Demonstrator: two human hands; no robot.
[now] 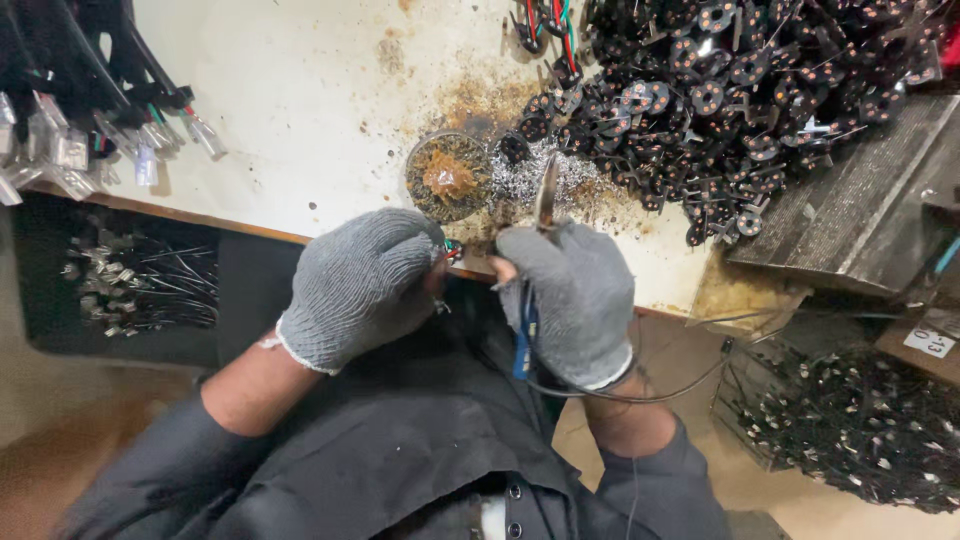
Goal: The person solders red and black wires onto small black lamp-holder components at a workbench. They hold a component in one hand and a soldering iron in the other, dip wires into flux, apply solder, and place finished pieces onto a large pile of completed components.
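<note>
Both the left hand and the right hand wear grey knitted gloves with white-edged cuffs. Dark grey sleeves, pushed up the forearms, belong to a dark buttoned work shirt.

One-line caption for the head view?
Gloved left hand holds small wires; gloved right hand holds a soldering iron near a flux tin.

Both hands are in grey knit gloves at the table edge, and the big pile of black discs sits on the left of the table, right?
Not quite: the head view shows the pile of black discs on the right. Both hands, left and right, wear grey gloves at the table edge.
</note>
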